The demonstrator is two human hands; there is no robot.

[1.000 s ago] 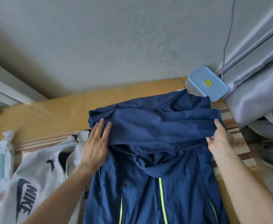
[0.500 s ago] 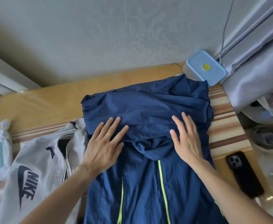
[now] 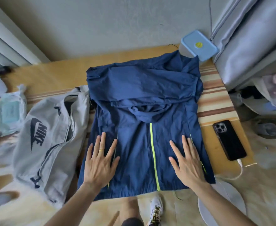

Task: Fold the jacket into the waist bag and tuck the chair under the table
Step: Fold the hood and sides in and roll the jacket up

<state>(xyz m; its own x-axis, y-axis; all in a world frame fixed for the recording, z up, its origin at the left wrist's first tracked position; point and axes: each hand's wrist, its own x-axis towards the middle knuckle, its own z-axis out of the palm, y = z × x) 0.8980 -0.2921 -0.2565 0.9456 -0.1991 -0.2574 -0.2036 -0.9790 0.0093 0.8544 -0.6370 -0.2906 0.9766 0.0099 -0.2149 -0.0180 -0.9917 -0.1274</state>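
A navy jacket (image 3: 138, 115) with a lime zipper lies flat on the wooden table (image 3: 55, 74), its sleeves and hood folded in across the chest. My left hand (image 3: 101, 160) presses flat on the jacket's lower left, fingers spread. My right hand (image 3: 187, 160) presses flat on its lower right, also spread. A grey Nike waist bag (image 3: 50, 136) lies unzipped just left of the jacket. No chair is in view.
A black phone (image 3: 228, 140) with a white cable lies right of the jacket. A blue-lidded box (image 3: 199, 44) stands at the table's back right by the curtain (image 3: 251, 38). Plastic-wrapped packs (image 3: 10, 110) sit at far left. My leg and shoe (image 3: 156, 211) show below the table edge.
Both hands slid down from the folded sleeves near the collar to the jacket's lower half, palms flat. The view tilted downward, showing the hem and front table edge.
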